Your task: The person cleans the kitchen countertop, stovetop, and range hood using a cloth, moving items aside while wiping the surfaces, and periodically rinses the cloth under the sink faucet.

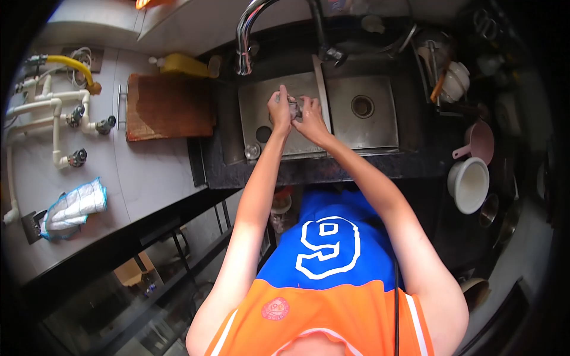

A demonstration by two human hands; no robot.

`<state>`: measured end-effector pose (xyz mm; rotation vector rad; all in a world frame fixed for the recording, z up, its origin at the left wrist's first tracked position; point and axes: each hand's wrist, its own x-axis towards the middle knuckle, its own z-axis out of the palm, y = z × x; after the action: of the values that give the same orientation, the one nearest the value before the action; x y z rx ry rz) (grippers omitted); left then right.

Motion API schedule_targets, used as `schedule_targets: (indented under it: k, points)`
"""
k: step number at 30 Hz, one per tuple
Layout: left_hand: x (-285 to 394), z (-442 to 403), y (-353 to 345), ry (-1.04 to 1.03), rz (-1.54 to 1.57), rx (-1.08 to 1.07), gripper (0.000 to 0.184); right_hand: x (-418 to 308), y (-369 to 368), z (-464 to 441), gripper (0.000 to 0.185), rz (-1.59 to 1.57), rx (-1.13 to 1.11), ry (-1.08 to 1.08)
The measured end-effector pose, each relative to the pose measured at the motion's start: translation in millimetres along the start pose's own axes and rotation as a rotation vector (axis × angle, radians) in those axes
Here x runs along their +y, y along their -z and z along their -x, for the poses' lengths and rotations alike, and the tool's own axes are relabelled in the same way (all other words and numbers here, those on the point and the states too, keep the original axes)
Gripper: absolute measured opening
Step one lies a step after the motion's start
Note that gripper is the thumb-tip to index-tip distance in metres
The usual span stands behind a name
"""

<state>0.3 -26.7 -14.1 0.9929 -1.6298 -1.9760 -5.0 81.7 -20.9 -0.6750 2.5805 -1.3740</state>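
Head: dark counter (320, 168), steel sink (377, 127) (hands (280, 116) above)

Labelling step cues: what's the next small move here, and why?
Probably shift the small greyish item toward the tap spout: left hand and right hand hold it over the left basin, off to the spout's right, with no running water visible.

Grasp: left hand (279, 111) and right hand (311, 117) held a small greyish object (295, 109)
Far: curved chrome faucet (243, 32) arched
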Motion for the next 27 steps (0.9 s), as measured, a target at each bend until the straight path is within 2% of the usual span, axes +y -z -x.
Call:
schedule_targets:
  k: [1, 2, 4, 6, 8, 11, 14, 15, 16, 18, 19, 21, 24, 26, 27]
  points:
    - [0.9, 0.4, 1.8, -0.014, 0.090, -0.114, 0.027, -1.8, 11.6, -0.4, 0.060, -0.094, -0.022, -0.073]
    - [1.1, 2.4, -2.4, -0.019, 0.093, -0.141, 0.027, -2.5, 14.8, 3.4, 0.049, -0.143, 0.168, -0.010]
    - [18.1, 19.0, -12.5, -0.011, 0.283, -0.231, 0.022, -15.2, 37.9, 10.2, 0.039, -0.310, 0.104, -0.034]
    - [34.0, 32.7, -19.7, 0.055, 0.186, -0.368, 0.026, -17.3, 48.0, 10.4, 0.035, -0.400, 0.197, -0.050]
    - [33.6, 43.6, -35.0, 0.033, 0.275, -0.540, 0.033, -11.5, 60.6, 11.8, 0.032, -0.518, 0.336, -0.096]
    - [32.1, 47.0, -47.7, 0.095, 0.168, -0.651, 0.043, 7.9, 100.0, 15.6, 0.023, -0.541, 0.138, -0.048]
    - [35.3, 56.4, -61.7, 0.068, 0.082, -0.779, 0.045, 41.7, 94.6, 18.6, 0.013, -0.655, 0.223, -0.020]
    - [38.6, 63.3, -64.8, 0.045, 0.063, -0.834, 0.045, 39.6, 106.5, 26.5, 0.010, -0.804, 0.224, -0.003]
    - [37.6, 66.8, -67.3, 0.056, 0.047, -0.857, 0.045, 44.8, 112.5, 33.5, 0.011, -1.050, 0.206, -0.081]
    - [35.7, 74.6, -75.8, -0.050, -0.055, -0.958, 0.045, 49.2, 124.0, 53.5, 0.012, -1.258, 0.389, -0.202]
    - [31.5, 77.3, -79.4, -0.045, -0.063, -0.997, 0.045, 51.5, 130.5, 62.1, 0.013, -1.255, 0.539, -0.264]
    - [20.4, 85.8, -82.9, 0.074, -0.213, -0.926, 0.038, 61.6, 146.7, 80.2, 0.016, -1.273, 0.820, -0.309]
    - [6.4, 99.3, -96.7, 0.236, -0.325, -1.069, 0.035, 68.0, 181.5, 116.8, 0.015, -1.428, 1.144, -0.303]
    - [-3.9, 130.2, -116.8, 0.553, 0.091, -1.149, 0.033, 83.9, 196.7, 149.9, 0.010, -1.477, 1.262, -0.336]
    - [0.3, 149.4, -126.5, 0.604, 0.104, -1.204, 0.038, 93.7, 202.1, 165.8, 0.010, -1.558, 1.305, -0.330]
